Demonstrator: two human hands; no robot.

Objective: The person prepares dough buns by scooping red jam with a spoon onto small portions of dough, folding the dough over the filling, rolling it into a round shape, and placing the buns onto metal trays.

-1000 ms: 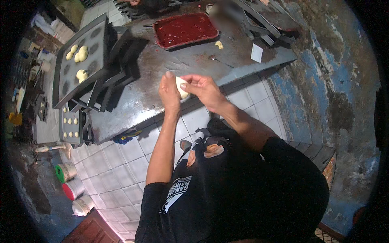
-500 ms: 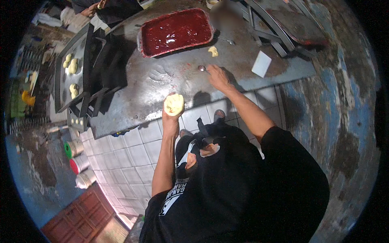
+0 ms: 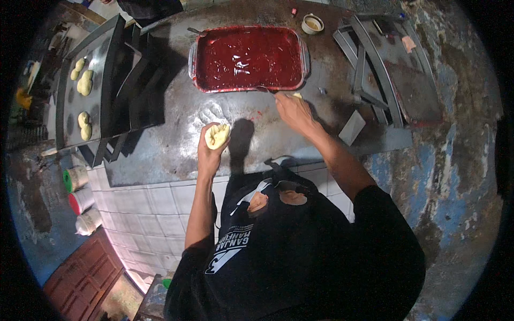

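A hollowed dough piece is cupped atop the left hand, ringed by its curled fingers. A spoon is pinched by the right hand, fingers bent together, beside the red-filled dish.

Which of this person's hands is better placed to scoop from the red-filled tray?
Probably the right hand: it holds the spoon at the near edge of the tray. The left hand is farther back, cupping the dough.

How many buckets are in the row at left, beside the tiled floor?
3. Going down the picture: the green-topped bucket, the red-topped bucket, then the white bucket, nearest the brown door. More could be hidden under the table.
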